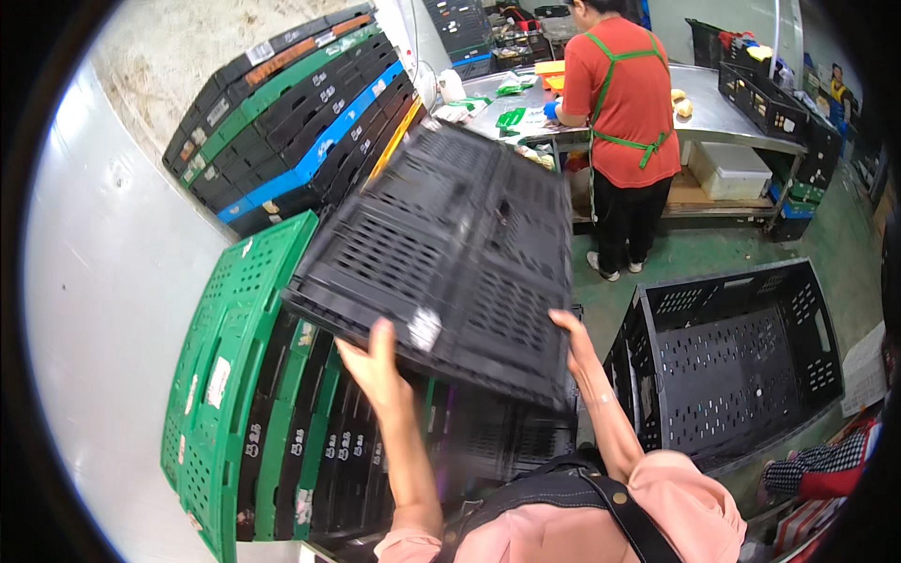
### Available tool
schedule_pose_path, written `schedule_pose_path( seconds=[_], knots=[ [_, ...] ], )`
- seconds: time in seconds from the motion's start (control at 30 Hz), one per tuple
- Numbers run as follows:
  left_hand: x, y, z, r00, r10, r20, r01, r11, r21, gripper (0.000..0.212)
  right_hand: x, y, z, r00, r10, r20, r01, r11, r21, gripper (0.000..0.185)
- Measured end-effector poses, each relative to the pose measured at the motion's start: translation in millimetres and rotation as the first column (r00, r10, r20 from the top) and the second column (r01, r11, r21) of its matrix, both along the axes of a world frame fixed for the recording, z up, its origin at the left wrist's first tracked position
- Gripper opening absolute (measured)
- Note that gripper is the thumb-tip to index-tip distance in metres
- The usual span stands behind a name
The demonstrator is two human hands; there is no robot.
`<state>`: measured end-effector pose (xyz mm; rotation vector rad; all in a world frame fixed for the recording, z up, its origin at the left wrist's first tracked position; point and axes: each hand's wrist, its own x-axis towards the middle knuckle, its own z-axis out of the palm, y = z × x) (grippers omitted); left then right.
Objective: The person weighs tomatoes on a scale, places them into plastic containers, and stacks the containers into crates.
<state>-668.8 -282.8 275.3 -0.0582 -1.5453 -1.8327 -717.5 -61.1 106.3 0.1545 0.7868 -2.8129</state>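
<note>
A folded black plastic crate is held up in front of me, tilted and slightly blurred. My left hand grips its near edge, the thumb on top beside a whitish label. On the right side edge, my right hand has hold of it, with most of its fingers hidden. Below and to the left stand folded green and black crates on edge, a green crate outermost. Under the held crate lies another black crate, partly covered by it.
An unfolded black crate sits to my right. Stacked folded crates lean by the wall at upper left. Ahead, a person in a red shirt stands at a metal table holding green-and-white bags. Another person's checked sleeve shows at lower right.
</note>
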Motion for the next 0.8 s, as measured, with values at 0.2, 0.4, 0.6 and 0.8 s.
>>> schedule_pose_path(
  seconds=[0.2, 0.4, 0.6, 0.8],
  knots=[
    [72.7, 33.4, -118.0, 0.932, -0.023, 0.360, 0.041, 0.998, -0.044, 0.069, 134.7, 37.6, -135.1, 0.916, 0.042, 0.399, -0.018, 0.998, -0.063, 0.039],
    [160.7, 8.3, -254.9, 0.750, -0.155, 0.644, -0.170, 0.894, 0.413, 0.055, 181.2, 63.8, -161.2, 0.920, -0.026, 0.391, -0.089, 0.958, 0.273, 0.039],
    [201.1, -10.8, -311.5, 0.756, -0.198, 0.624, -0.260, 0.783, 0.564, 0.052, 167.7, 41.5, -205.9, 0.927, 0.007, 0.374, -0.169, 0.900, 0.402, 0.046],
    [213.4, -61.3, -381.6, 0.016, -0.139, 0.990, 0.031, 0.990, 0.138, 0.048, 167.7, 18.9, -280.6, 0.908, -0.071, 0.412, -0.397, 0.160, 0.904, 0.053]
  ],
)
